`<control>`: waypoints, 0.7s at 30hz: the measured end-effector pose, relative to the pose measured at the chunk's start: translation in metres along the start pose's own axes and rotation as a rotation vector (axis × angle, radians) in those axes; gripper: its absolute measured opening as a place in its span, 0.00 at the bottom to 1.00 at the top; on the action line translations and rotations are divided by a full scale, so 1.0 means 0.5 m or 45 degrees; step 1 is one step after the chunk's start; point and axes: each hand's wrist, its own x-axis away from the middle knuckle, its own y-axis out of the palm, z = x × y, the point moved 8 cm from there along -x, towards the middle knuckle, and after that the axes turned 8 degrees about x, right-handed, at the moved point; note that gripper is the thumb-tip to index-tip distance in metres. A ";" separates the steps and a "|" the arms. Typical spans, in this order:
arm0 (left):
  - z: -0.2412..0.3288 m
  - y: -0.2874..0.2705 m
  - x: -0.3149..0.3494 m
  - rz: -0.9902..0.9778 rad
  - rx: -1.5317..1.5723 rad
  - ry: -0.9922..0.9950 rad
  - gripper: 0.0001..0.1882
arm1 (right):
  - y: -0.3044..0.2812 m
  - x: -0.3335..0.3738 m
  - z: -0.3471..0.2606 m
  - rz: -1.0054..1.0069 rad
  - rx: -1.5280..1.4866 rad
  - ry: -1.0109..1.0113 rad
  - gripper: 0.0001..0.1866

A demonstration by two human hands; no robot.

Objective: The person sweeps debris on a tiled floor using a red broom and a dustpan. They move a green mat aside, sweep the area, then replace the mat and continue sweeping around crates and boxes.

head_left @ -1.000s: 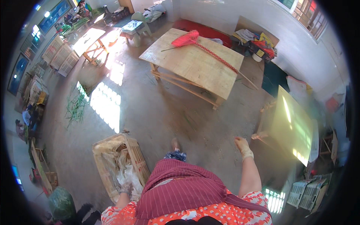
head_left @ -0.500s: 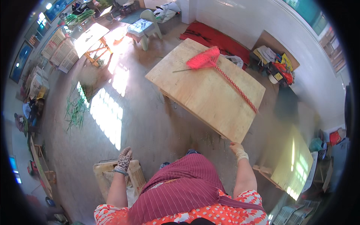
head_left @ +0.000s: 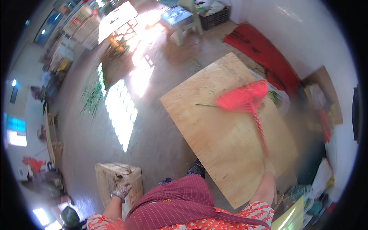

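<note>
A broom with a pinkish-red head [head_left: 245, 96] and a twisted red handle lies over the plywood tabletop [head_left: 214, 142] to my right. My right hand [head_left: 269, 166], in a pale glove and blurred, is closed around the near end of the handle. On my left, my left hand [head_left: 122, 189] wears a spotted glove. It is beside a beige plastic crate [head_left: 132, 174], overlapping it in view. Its fingers look bent, though blur hides whether they hold anything. Near the broom head, a thin green stalk [head_left: 207, 105] and small green bits lie on the wood.
A red mat [head_left: 264, 57] and a cardboard sheet [head_left: 327, 90] are along the wall. Green leaves [head_left: 92, 96] lie on the floor to the left. A pale chair [head_left: 180, 21] and a small table [head_left: 117, 19] stand farther off. Bags and bundles crowd the right side.
My right hand has gone from the tabletop's near edge to the broom handle. My left hand has drawn back toward me. The view has turned, and the tabletop appears nearer.
</note>
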 end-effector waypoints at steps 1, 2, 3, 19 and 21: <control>0.082 -0.022 0.006 0.065 -0.228 0.256 0.20 | 0.027 -0.027 -0.021 -0.027 0.008 -0.056 0.38; 0.142 -0.045 0.013 0.159 -0.165 0.267 0.22 | 0.055 -0.048 -0.031 -0.056 0.015 -0.102 0.36; 0.194 -0.062 0.007 0.150 -0.033 0.214 0.23 | 0.080 -0.066 -0.031 -0.080 0.019 -0.136 0.35; 0.030 -0.130 -0.062 0.064 0.350 -0.043 0.23 | 0.035 0.230 -0.245 -0.285 -0.168 -0.261 0.16; -0.069 -0.132 -0.078 0.019 0.577 -0.181 0.21 | 0.010 0.276 -0.279 -0.138 -0.305 -0.249 0.16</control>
